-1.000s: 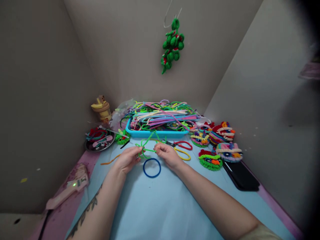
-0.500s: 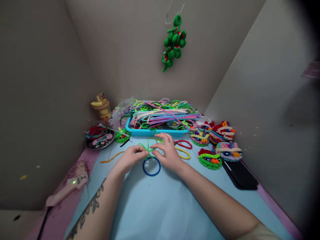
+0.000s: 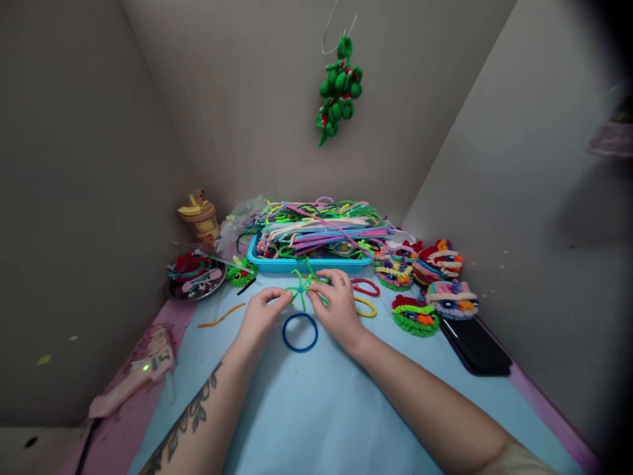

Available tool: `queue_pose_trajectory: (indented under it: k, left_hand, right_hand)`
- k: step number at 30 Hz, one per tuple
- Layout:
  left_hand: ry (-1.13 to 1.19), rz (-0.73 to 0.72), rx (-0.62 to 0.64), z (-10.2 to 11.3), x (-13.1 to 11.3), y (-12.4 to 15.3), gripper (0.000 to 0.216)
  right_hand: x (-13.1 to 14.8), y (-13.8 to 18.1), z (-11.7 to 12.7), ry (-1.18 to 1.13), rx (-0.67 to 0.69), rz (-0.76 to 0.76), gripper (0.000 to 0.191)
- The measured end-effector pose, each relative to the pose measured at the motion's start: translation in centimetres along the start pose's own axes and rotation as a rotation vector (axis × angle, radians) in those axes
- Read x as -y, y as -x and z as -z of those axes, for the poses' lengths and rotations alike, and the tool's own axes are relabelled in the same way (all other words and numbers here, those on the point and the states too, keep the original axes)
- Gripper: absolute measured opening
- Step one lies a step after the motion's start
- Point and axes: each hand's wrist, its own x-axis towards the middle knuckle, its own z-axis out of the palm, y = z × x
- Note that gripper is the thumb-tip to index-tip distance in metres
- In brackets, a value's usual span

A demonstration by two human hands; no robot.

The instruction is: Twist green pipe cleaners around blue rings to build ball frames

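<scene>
Pinching a green spider-like pipe-cleaner piece (image 3: 301, 289) just below frame centre

Gripping one strand between thumb and forefinger of the left hand (image 3: 262, 313); pinching the opposite side with the fingertips of the right hand (image 3: 339, 307). Holding it just above a blue ring (image 3: 300, 350) in the picture, below the loaded blue tray (image 3: 311, 266) and left of the red-and-yellow-handled scissors (image 3: 366, 315).

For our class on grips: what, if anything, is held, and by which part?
A green, fuzzy, many-armed pipe-cleaner piece: the left hand pinches its left-side arms; the right hand is at its right side, exact grip unclear.
</scene>
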Motion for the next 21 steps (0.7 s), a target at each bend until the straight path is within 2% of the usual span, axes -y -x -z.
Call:
queue_pose_trajectory:
  k: [8,12,16,21]
  left_hand:
    - [0.147,-0.05,-0.022,-1.3,0.6,0.3,0.019]
    - [0.163,-0.072,-0.014,-1.2,1.0,0.0,0.017]
    - [0.139,-0.075,-0.017,-0.8,0.8,-0.1,0.02]
    - [0.086,-0.062,0.023,-0.6,0.3,0.3,0.021]
  right_hand:
    - [0.7,1.0,-0.5,0.051,0.044,0.031,0.012]
    - [0.8,1.2,-0.8,-0.05,0.074,-0.017,0.011]
    - [0.3,0.6,-1.1,-0.395,0.154,-0.276,0.014]
    - [-0.2,-0.1,-1.3,-0.838,0.378,-0.549,0.015]
